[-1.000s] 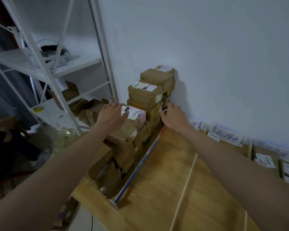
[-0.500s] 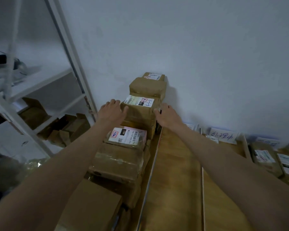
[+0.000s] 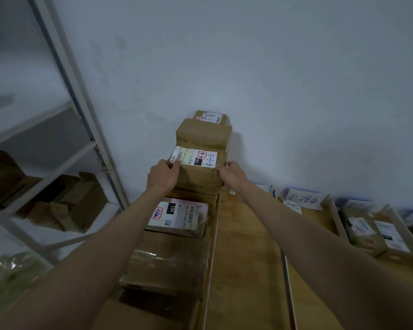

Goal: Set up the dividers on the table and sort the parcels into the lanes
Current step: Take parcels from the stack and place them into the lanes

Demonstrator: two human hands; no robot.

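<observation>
While both arms reach forward over the leftmost lane, left hand [image 3: 162,175] curls against the left side of a brown parcel [image 3: 196,177], fingertips at the top edge beside its white label [image 3: 194,156]; right hand [image 3: 230,173] curls round the right side of the same box, thumb at the upper corner. Held between the two hands, then, on top of the stack near the wall (whether lifted clear of the boxes beneath, cannot tell). Behind it, against the white wall [image 3: 248,67], a plain taped parcel [image 3: 203,133], and behind that another one [image 3: 211,116] with a small label. In front, lower in the lane, a labelled parcel [image 3: 177,216] with red handwriting in a circle, then a tape-wrapped box [image 3: 167,267] closer in. To the right of this row, a thin upright divider [image 3: 212,246] along the wooden table [image 3: 246,258]; a second divider [image 3: 287,282] further right, bare wood between the two. Far right, another lane with two labelled parcels [image 3: 367,234] side by side, and a handwritten sign [image 3: 303,198] propped at the wall. At left, a white metal shelf rack [image 3: 81,101] with folded cardboard [image 3: 65,201] on a lower shelf.
</observation>
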